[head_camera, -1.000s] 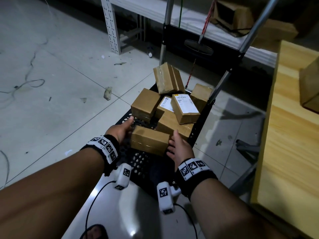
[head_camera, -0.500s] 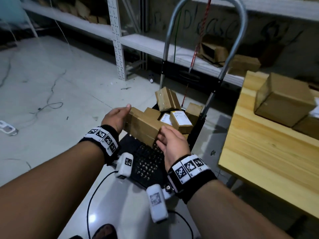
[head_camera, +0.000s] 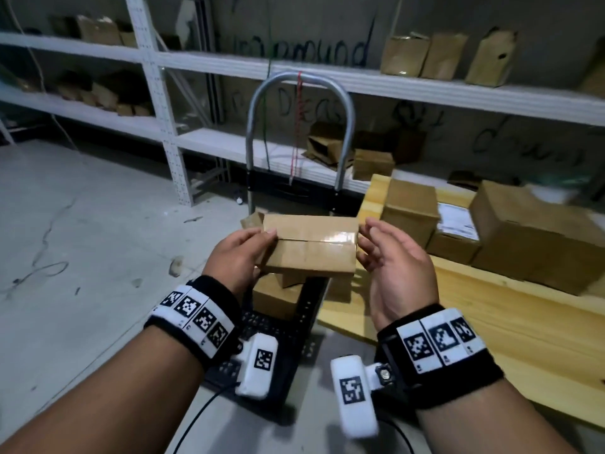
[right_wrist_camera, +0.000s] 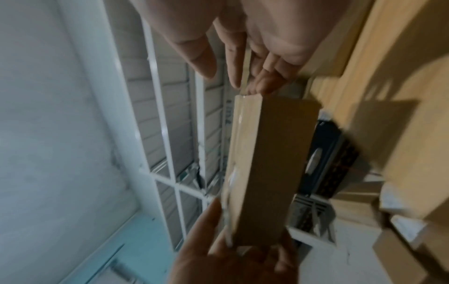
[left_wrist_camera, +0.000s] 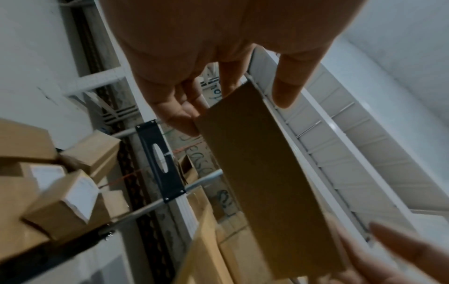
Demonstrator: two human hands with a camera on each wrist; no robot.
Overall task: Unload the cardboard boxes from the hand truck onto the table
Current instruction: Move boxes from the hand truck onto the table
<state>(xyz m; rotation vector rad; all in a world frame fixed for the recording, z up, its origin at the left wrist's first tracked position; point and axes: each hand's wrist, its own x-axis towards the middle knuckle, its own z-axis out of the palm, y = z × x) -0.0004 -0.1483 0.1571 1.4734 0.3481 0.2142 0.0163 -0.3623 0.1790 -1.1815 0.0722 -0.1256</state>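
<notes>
A flat brown cardboard box (head_camera: 309,253) with clear tape along its top seam hangs above the hand truck (head_camera: 347,126). My left hand (head_camera: 240,258) grips its left end, thumb on top and fingers underneath. My right hand (head_camera: 389,257) touches the right end with its fingertips, thumb off the box. The left wrist view shows the box (left_wrist_camera: 262,173) running away from my left hand (left_wrist_camera: 194,57). The right wrist view shows the box (right_wrist_camera: 267,163) below my right hand (right_wrist_camera: 255,38). More boxes (head_camera: 276,298) lie on the truck's black deck (head_camera: 281,332).
The wooden table (head_camera: 491,329) stands right of the truck, with three boxes (head_camera: 409,214) at its far end. White metal shelving (head_camera: 163,132) holding more cartons runs along the back wall. Cables lie on the grey floor (head_camera: 82,240) to the left.
Both hands have lifted the box off the truck's deck to well above it and a little rightwards. My view has risen from the floor to the shelves.
</notes>
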